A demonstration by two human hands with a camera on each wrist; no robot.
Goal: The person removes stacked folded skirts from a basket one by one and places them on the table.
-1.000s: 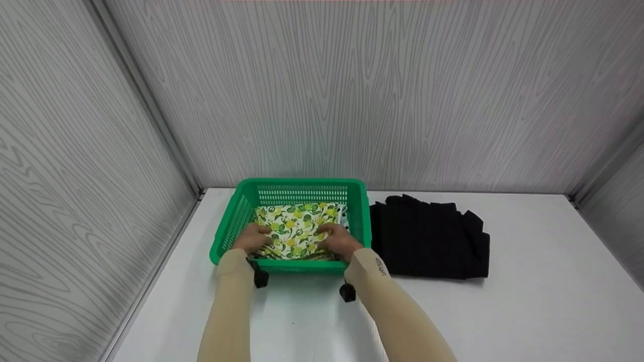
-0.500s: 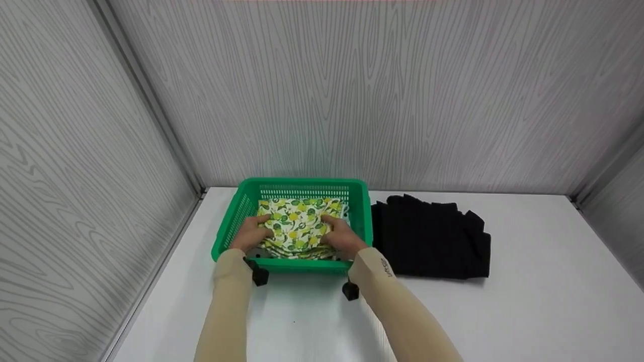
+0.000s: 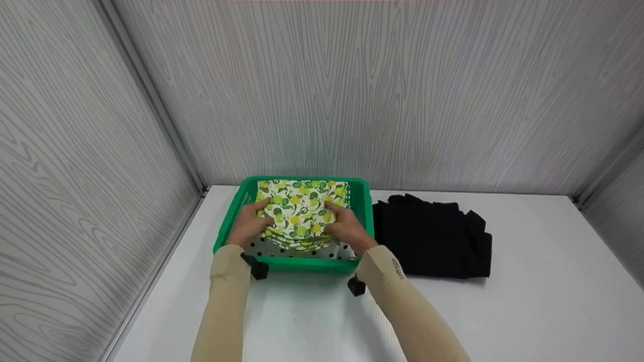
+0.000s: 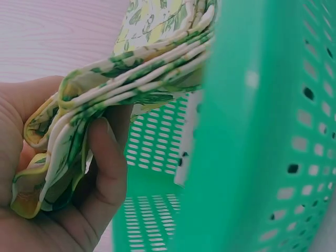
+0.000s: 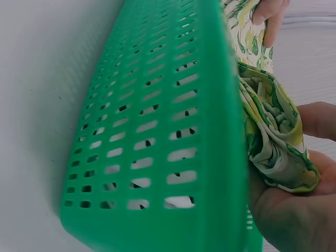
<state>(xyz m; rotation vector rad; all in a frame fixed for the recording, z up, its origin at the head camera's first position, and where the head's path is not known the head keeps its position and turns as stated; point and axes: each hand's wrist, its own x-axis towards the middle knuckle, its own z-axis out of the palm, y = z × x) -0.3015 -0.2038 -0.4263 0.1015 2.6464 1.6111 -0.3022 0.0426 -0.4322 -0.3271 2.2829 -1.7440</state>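
Note:
A folded cloth [image 3: 299, 208] with a lemon-and-leaf print is held level between both hands, above the inside of a green plastic basket [image 3: 302, 264]. My left hand [image 3: 247, 223] grips its left edge; in the left wrist view the fingers curl under the stacked layers [image 4: 136, 73]. At the right edge my right hand [image 3: 349, 229] grips the cloth, thumb on top, and the right wrist view shows the rolled folds [image 5: 278, 136] in the palm. Below, in the basket, lies a white fabric with black dots [image 3: 282, 253], partly hidden by the lemon-print cloth.
A folded black cloth [image 3: 432, 239] lies on the white table [image 3: 533, 281], just right of the basket. A grey wood-grain wall [image 3: 402, 100] stands behind the basket, and another [image 3: 75, 176] rises on the left.
Both hands have raised the lemon-print cloth from inside the basket, upward and slightly toward the back. More of the dotted fabric beneath now shows. The basket and black cloth stay in place.

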